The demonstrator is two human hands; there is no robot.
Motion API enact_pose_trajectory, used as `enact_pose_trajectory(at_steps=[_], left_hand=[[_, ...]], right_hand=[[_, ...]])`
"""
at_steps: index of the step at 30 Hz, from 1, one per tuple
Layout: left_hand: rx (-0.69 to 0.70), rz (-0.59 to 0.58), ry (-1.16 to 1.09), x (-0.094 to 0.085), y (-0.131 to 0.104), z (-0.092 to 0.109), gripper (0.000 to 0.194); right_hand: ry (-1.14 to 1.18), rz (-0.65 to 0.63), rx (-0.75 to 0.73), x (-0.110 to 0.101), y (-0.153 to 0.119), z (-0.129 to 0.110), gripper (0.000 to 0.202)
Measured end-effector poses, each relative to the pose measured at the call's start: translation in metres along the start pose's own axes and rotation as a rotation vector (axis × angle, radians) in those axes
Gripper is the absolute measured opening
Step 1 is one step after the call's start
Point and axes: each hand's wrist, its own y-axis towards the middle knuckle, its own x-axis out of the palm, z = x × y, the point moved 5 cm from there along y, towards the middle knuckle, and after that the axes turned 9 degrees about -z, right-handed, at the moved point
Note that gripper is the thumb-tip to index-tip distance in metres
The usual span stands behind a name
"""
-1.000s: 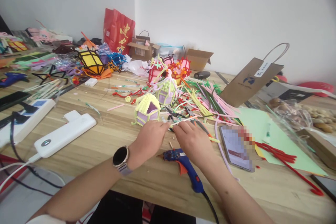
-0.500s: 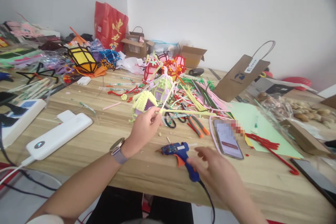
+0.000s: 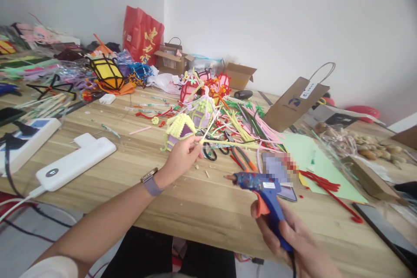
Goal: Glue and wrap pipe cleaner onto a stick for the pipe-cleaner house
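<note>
My right hand point(image 3: 286, 234) is closed around the handle of a blue hot glue gun point(image 3: 260, 184), lifted off the table with its nozzle facing left. Its orange trigger point(image 3: 261, 205) lies by my fingers. Pinched in my left hand point(image 3: 182, 156) is a pale yellow pipe cleaner point(image 3: 228, 142), with one length rising and another stretching right. Just behind that hand is a small yellow and purple fuzzy house point(image 3: 180, 130). A lilac and yellow lantern point(image 3: 202, 110) stands beyond it.
Orange-handled pliers point(image 3: 243, 158), black-handled scissors point(image 3: 210, 152) and loose pipe cleaners point(image 3: 244, 121) lie ahead. A phone point(image 3: 288, 193) is behind the glue gun. Left are a white power bank point(image 3: 78, 163) and a power strip point(image 3: 39, 137). A brown paper bag point(image 3: 289, 104) stands right.
My right hand has taken hold of the glue gun, lifting it from the table and moving it right. My left hand stays near the same place with the pipe cleaner.
</note>
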Motion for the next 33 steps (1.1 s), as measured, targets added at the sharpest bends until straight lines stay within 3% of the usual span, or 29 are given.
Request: enact_pose_trajectory(at_steps=[3,8,14,18,23,26,30,33], left_hand=[[-0.009,-0.008,0.004,0.002,0.001,-0.002,0.028],[-0.016,-0.024,0.039,0.002,0.002,-0.002,0.027],[0.015,-0.036,0.105,0.003,0.001,-0.003,0.028],[0.018,-0.036,0.13,0.004,0.002,-0.004,0.026],[0.002,-0.049,0.188,0.004,0.002,-0.005,0.026],[-0.039,-0.054,0.242,0.005,0.002,-0.004,0.029],[-0.066,-0.053,0.305,0.007,0.0,0.0,0.029],[-0.057,-0.052,0.305,0.008,-0.001,0.002,0.027]], right_hand=[[0.03,0.012,-0.113,0.002,0.006,-0.015,0.057],[0.0,-0.022,-0.278,0.003,0.024,-0.034,0.038],[-0.194,0.089,-0.394,-0.01,0.051,-0.058,0.033],[-0.211,0.0,-0.391,-0.011,0.083,-0.067,0.036],[0.043,-0.162,-0.261,-0.005,0.115,-0.049,0.034],[0.143,-0.132,-0.195,-0.008,0.119,-0.036,0.033],[0.083,-0.079,-0.1,-0.012,0.114,-0.027,0.035],[0.044,-0.044,-0.108,-0.012,0.111,-0.028,0.035]])
